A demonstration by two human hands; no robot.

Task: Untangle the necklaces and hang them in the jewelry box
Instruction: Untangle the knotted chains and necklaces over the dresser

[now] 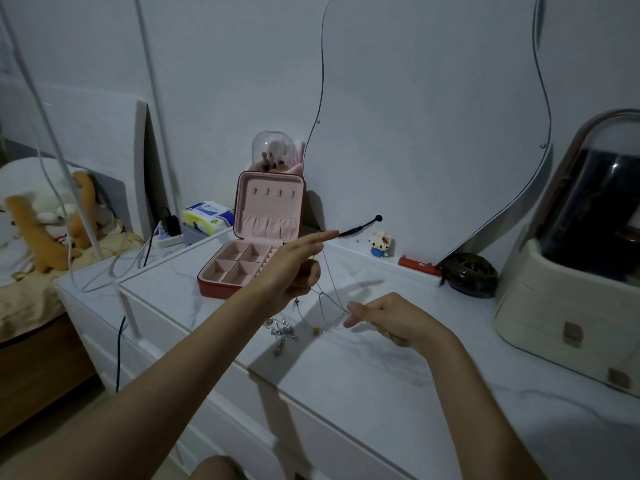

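A thin silver necklace chain hangs in loops between my two hands above the marble-look dresser top. My left hand is raised and pinches the chain's upper part, its index finger stretched out. Lower and to the right, my right hand pinches the chain's other end with its fingertips. A small yellow pendant dangles near the tabletop. A tangled heap of other silver necklaces lies on the top below my left hand. The red jewelry box stands open behind, pink inside, with several hooks in its lid.
A wavy mirror leans at the back. A cream cosmetics case stands on the right, with a dark round object and a red bar beside it. A small block figure, a tissue pack, a power strip and cables sit at the back.
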